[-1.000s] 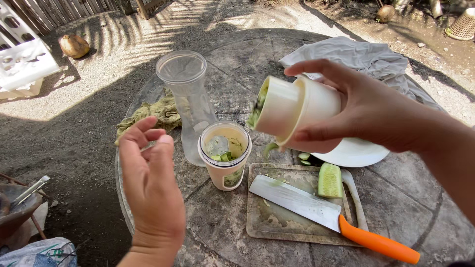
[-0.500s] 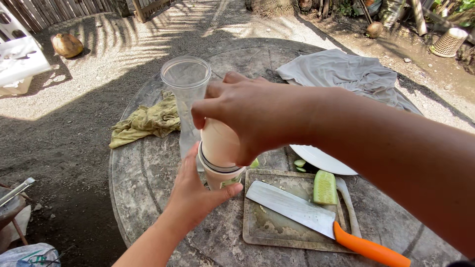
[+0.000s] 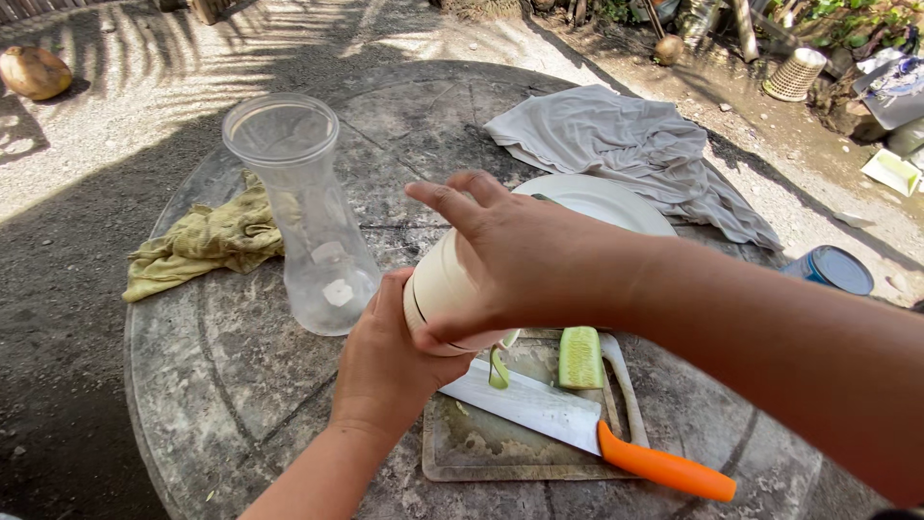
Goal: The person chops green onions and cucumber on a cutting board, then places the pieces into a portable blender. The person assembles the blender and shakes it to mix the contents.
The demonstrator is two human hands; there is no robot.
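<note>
board (image 3: pixel 481 453): near edge, 5 o'clock of table; knife (image 3: pixel 577 433) lies across it, orange handle pointing to 4 o'clock, blade touching a green peel strip (image 3: pixel 498 366)
cucumber (image 3: pixel 580 356): cut piece on board, just beside blade
left hand (image 3: pixel 385 366): wrapped round lower part of cream canister (image 3: pixel 443 294), grasping from below
right hand (image 3: pixel 510 260): clamped over canister top, fingers spread
canister: table centre, held off the surface between both hands, above board's far edge
jar (image 3: pixel 308 221): clear, empty, upright, 10 o'clock of canister, just beside left hand
plate (image 3: pixel 606 202): white, behind right hand
rag (image 3: pixel 207 241): yellow-green, 9 o'clock
cloth (image 3: pixel 626 144): grey, 1 o'clock, far
risk: left elbow or wrist could knock jar over, it stands close; canister could slip and drop on knife blade if grip loosens
</note>
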